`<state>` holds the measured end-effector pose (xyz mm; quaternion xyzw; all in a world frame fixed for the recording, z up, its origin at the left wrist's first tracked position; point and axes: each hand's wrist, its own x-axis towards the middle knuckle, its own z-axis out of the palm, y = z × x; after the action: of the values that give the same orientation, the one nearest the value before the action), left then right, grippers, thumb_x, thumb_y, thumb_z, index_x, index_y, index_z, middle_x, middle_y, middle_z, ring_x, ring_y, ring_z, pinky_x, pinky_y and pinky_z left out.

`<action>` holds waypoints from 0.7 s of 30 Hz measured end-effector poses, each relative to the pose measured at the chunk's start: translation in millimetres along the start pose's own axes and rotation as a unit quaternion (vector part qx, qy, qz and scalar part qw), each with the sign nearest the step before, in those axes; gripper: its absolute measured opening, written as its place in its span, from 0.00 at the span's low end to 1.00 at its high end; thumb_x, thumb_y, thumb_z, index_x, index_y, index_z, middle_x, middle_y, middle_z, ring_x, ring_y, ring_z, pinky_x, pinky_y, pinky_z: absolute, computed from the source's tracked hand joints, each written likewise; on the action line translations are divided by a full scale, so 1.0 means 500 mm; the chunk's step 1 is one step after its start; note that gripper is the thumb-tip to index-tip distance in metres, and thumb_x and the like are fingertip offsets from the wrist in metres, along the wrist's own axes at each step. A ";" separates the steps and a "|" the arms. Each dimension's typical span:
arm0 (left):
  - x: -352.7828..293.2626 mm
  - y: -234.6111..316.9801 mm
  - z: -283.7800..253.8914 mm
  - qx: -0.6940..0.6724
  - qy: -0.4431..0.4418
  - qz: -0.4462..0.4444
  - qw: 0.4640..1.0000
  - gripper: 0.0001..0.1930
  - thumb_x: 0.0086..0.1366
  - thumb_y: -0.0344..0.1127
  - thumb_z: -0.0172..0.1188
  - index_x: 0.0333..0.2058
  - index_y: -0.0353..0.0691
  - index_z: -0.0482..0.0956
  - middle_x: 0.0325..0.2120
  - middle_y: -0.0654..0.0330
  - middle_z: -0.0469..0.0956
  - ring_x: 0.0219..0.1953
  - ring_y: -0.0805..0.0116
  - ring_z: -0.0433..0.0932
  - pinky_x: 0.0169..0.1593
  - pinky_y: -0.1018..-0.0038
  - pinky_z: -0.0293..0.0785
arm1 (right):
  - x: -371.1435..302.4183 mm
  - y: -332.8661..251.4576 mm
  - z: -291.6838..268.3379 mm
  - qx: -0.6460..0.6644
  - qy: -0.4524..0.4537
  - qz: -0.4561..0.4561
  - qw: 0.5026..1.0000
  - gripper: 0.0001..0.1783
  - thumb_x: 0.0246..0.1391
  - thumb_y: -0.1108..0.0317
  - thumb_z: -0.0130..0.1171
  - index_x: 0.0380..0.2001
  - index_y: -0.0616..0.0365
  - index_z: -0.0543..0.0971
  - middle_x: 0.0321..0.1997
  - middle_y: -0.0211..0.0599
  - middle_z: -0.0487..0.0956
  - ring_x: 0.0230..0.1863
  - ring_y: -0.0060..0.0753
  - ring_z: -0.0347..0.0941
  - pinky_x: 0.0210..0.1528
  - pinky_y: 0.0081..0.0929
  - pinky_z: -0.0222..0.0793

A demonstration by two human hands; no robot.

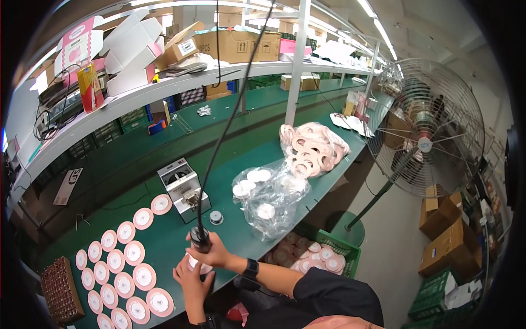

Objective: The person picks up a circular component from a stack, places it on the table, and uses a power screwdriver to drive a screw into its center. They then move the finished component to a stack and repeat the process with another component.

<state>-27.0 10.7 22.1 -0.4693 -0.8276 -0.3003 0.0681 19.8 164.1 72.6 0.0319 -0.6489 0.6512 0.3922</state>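
Note:
My right hand [216, 253] is wrapped around a black electric screwdriver [199, 239], held upright with its cable running up. Just below it, my left hand [190, 286] grips a round pink-and-white disc [198, 265] at the table's near edge; the screwdriver's tip is hidden by my fingers. To the left, several pink discs with white centres [125, 285] lie in rows on the green table. Beyond my hands stands a grey box-shaped machine [184, 189], probably a screw feeder, with a small round metal piece [216, 217] beside it.
Clear plastic bags hold white round parts [266, 211] and pink rings [313, 148]. A green crate [350, 257] of pink discs sits below the table edge. A brown partitioned tray [60, 288] is at far left, a large fan [424, 143] at right. Boxes fill the shelf [235, 46].

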 end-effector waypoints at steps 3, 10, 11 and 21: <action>0.017 -0.007 0.006 -0.019 -0.022 -0.008 1.000 0.28 0.50 0.45 0.73 0.51 0.49 0.81 0.62 0.50 0.64 0.64 0.49 0.61 0.67 0.40 0.46 | -0.014 -0.004 -0.003 -0.027 -0.022 0.050 0.998 0.19 0.52 0.73 0.69 0.45 0.63 0.75 0.28 0.26 0.73 0.28 0.18 0.65 0.34 0.21 0.66; 0.018 -0.029 0.019 -0.046 -0.044 0.003 0.998 0.27 0.51 0.45 0.72 0.51 0.49 0.81 0.63 0.50 0.64 0.65 0.48 0.61 0.68 0.38 0.44 | -0.023 -0.013 -0.007 0.005 -0.026 0.030 0.999 0.18 0.51 0.74 0.68 0.45 0.63 0.76 0.29 0.27 0.74 0.30 0.17 0.69 0.37 0.19 0.68; 0.020 -0.031 0.018 -0.039 -0.044 0.011 0.998 0.28 0.52 0.46 0.72 0.52 0.48 0.79 0.62 0.50 0.65 0.64 0.48 0.61 0.68 0.39 0.45 | -0.024 -0.010 -0.007 0.009 -0.028 0.028 0.999 0.17 0.52 0.74 0.68 0.45 0.63 0.76 0.29 0.26 0.74 0.30 0.15 0.70 0.37 0.18 0.68; 0.007 -0.033 0.013 -0.008 -0.032 0.025 0.999 0.22 0.55 0.46 0.68 0.50 0.54 0.82 0.61 0.50 0.67 0.63 0.48 0.64 0.67 0.39 0.48 | -0.016 -0.010 -0.034 0.047 0.026 -0.012 0.999 0.18 0.50 0.74 0.69 0.44 0.61 0.76 0.34 0.28 0.75 0.32 0.17 0.71 0.37 0.19 0.69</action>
<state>-41.4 10.6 11.2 -0.4999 -0.8148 -0.2902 0.0455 36.1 174.6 69.8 0.0412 -0.6070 0.6769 0.4143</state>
